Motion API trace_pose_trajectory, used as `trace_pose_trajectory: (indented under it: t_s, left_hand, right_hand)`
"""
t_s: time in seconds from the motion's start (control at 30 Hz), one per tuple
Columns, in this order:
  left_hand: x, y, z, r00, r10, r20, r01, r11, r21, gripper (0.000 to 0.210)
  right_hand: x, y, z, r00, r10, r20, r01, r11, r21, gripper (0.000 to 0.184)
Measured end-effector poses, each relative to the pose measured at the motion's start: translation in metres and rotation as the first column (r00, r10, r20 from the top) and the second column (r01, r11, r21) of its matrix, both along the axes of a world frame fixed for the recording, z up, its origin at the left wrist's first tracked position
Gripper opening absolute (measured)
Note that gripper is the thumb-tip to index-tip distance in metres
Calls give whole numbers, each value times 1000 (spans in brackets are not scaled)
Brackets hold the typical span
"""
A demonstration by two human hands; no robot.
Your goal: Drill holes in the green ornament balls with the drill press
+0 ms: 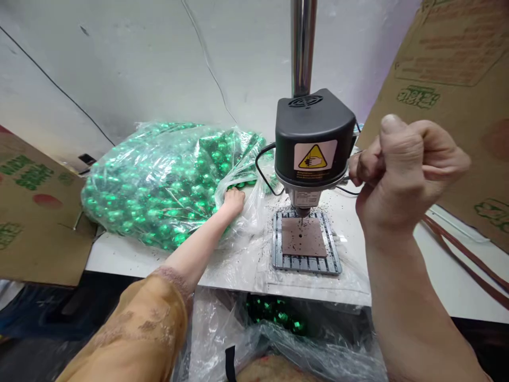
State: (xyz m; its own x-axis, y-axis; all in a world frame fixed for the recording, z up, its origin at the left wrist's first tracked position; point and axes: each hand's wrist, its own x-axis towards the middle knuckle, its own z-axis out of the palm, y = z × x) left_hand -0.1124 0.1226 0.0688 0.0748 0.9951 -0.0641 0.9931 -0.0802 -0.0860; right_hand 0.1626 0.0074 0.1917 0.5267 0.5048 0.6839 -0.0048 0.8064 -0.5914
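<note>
My left hand reaches into the mouth of a clear plastic bag filled with shiny green balls. Its fingertips are hidden by the bag's edge and the balls, so I cannot see what they hold. At the right side of a small black drill press, my right hand is closed in a fist around its feed lever, which is mostly hidden. Below the drill bit, a brown square board with a dark hole lies on the slotted metal base. Dark shavings are scattered over both.
Cardboard boxes stand at the left and right. Below the white table, more green balls lie in an open plastic bag. A black cable loops beside the drill. Brown straps lie at right.
</note>
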Motion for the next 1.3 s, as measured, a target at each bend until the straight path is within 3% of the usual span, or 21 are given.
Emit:
trace_pose_trajectory:
  t_s: [0.1, 0.17, 0.2, 0.23, 0.27, 0.33, 0.37, 0.43, 0.53, 0.7, 0.9, 1.1, 1.17, 1.3]
  left_hand:
    - [-2, -10, 9, 998, 5, 63, -9, 998, 66, 41]
    - [-3, -22, 14, 953, -36, 300, -1, 992, 123, 41]
    - [-3, -29, 15, 864, -63, 500, -8, 990, 139, 39]
    - [-2, -37, 15, 695, -82, 714, -21, 991, 135, 36]
    - [1, -46, 14, 457, -76, 886, -34, 994, 103, 34]
    - [12, -63, 10, -24, 20, 1000, -20, 1000, -21, 35]
    - [18, -71, 7, -201, 83, 976, -2, 996, -86, 37]
    - [33, -85, 0, -434, 184, 882, 22, 981, -194, 41]
    - [52, -97, -12, -596, 272, 756, 51, 952, -302, 40]
    - [67, -103, -27, -695, 356, 625, 104, 909, -403, 24]
    - [72, -107, -41, -633, 376, 677, 146, 916, -373, 33]
    - [77, -109, -44, -629, 382, 677, 179, 919, -352, 37]
    - [80, -110, -45, -600, 316, 735, 140, 946, -293, 43]
    - [84, -108, -53, -416, 155, 896, 9, 986, -166, 56]
  right_hand:
    - [-1, 0, -1, 1000, -6, -6, 6, 1000, 8, 43]
    - [-1, 1, -1, 1000, -17, -12, 17, 1000, 16, 43]
    - [-1, 1, -1, 1000, -18, -14, 18, 1000, 20, 43]
    - [-1, 1, -1, 1000, -16, -19, 17, 1000, 25, 43]
    - [-1, 2, -1, 1000, -11, -26, 11, 1000, 29, 42]
    - [-1, 3, 0, 999, 3, -42, -2, 999, 43, 43]
    - [-1, 4, 0, 999, 10, -50, -7, 999, 50, 43]
    - [-1, 5, 0, 998, 18, -60, -15, 998, 56, 44]
    - [-1, 6, 0, 998, 27, -57, -23, 998, 54, 45]
    - [1, 5, -1, 999, 21, -26, -20, 998, 62, 45]
    - [2, 4, -1, 999, 26, -27, -25, 999, 48, 43]
    - [1, 3, 0, 999, 26, -43, -24, 999, 41, 44]
    - [1, 3, 0, 999, 30, -39, -28, 999, 40, 44]
    - [-1, 2, -1, 998, 55, -38, -54, 998, 38, 43]
